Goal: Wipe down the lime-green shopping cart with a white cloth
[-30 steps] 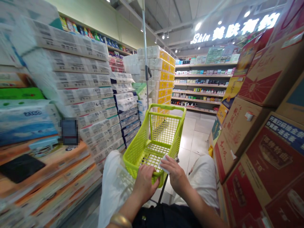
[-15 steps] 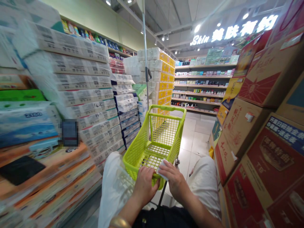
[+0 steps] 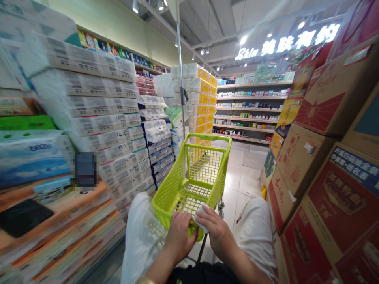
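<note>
A lime-green plastic shopping cart [image 3: 161,211] with lattice walls stands between my knees, its near end closest to me. My left hand [image 3: 181,233] is closed over the near rim, fingers inside and thumb on the outer side. Just to its right, my right hand [image 3: 218,230] presses a folded white wipe [image 3: 201,225] against the same rim near the corner. The fingers cover much of the wipe, so whether it is paper or cloth cannot be told. Inside the basket, the grid floor shows between the walls.
Wrapped paper packs [image 3: 100,106] are stacked high on the left, with a dark flat object [image 3: 25,217] on orange packs [image 3: 89,205]. Cardboard cartons [image 3: 310,154] rise close on the right. A metal pole [image 3: 180,59] stands behind the cart; stocked shelves [image 3: 248,106] line the back.
My right hand and the wipe have shifted slightly left and down along the rim. My left hand keeps its grip. The view has tilted a little.
</note>
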`<state>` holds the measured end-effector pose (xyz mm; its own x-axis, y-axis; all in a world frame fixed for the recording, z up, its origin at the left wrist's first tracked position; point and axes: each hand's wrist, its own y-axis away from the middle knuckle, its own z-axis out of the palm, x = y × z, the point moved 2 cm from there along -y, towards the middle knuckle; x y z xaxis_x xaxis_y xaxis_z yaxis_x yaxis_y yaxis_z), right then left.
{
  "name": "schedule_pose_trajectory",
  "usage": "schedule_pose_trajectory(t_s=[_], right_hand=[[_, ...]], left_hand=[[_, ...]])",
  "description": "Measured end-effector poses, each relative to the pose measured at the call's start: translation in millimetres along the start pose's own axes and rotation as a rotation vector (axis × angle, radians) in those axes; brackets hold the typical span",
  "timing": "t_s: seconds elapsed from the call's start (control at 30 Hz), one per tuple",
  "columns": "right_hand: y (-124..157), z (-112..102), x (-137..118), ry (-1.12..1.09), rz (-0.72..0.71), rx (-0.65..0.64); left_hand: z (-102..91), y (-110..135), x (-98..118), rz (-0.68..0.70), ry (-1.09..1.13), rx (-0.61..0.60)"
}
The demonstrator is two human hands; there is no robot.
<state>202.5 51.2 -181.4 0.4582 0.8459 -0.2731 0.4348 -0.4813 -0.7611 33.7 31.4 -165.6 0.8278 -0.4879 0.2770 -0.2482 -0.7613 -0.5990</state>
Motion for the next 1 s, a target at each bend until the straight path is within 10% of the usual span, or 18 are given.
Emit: schedule_pose_trajectory(t_s=[1.0], right_hand=[[-12.4, -4.4, 15.6, 0.024, 0.055, 0.038]], left_hand=[[0.6, 5.1, -3.7, -0.004, 0.012, 0.004]])
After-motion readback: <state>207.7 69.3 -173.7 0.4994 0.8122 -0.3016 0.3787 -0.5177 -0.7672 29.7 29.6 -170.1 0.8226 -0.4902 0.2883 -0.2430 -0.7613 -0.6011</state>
